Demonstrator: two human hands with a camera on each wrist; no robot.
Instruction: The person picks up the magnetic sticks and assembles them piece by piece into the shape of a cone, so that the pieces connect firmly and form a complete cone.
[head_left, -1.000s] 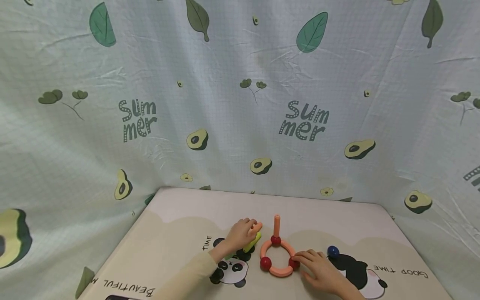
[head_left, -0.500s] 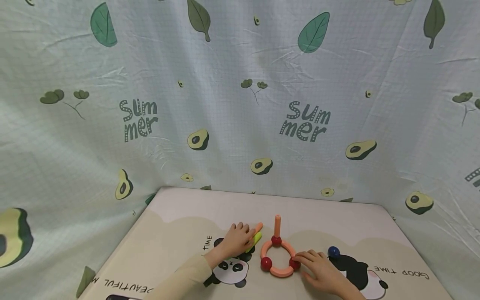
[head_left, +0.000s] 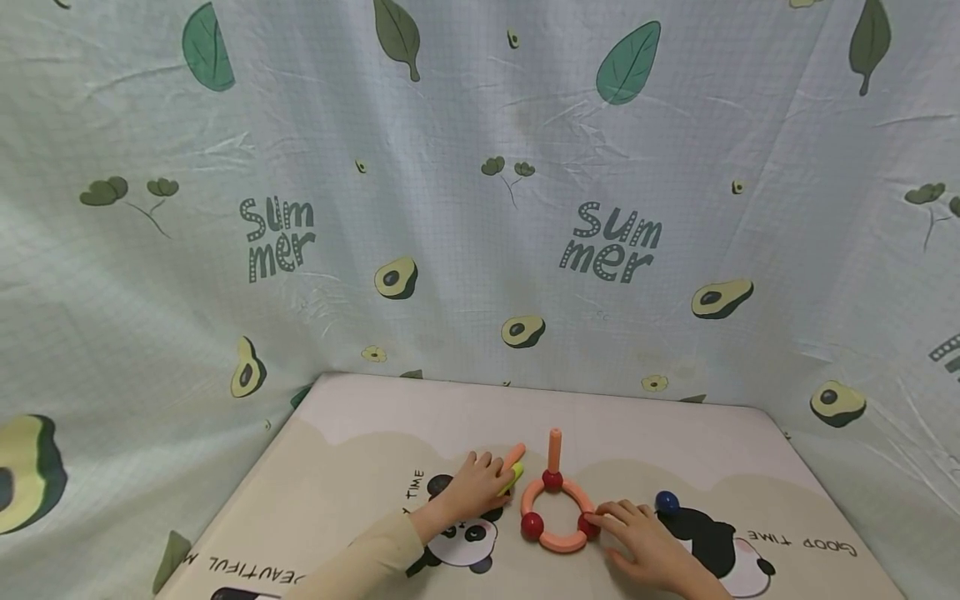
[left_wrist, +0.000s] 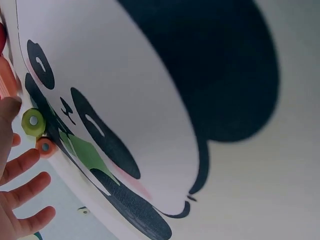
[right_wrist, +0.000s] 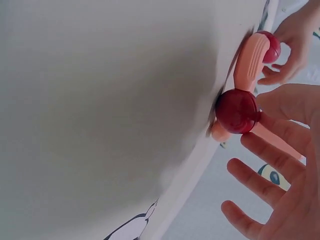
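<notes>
My left hand (head_left: 474,485) pinches a yellow-green toy rod (head_left: 517,472) between thumb and index finger, its other fingers spread in the left wrist view. Beside it lies a straight orange rod (head_left: 514,456), its round end (left_wrist: 45,147) near the middle finger. To the right, curved orange rods (head_left: 562,543) and red balls make a flat ring. A straight orange rod (head_left: 554,452) points away from the ring's far ball (head_left: 552,481). My right hand (head_left: 637,537) pinches the ring's right red ball (right_wrist: 236,111) with thumb and index finger; the other fingers stay extended.
A blue ball (head_left: 667,502) lies just beyond my right hand. The table (head_left: 360,442) has printed pandas and lettering. A dark-edged object (head_left: 240,594) is cut off at the front left. A printed curtain (head_left: 450,208) hangs behind the table's far edge.
My left hand has left the straight orange rod, drawing slightly back and onto the yellow-green rod, which it now partly covers. My right hand and the ring have stayed in place.
</notes>
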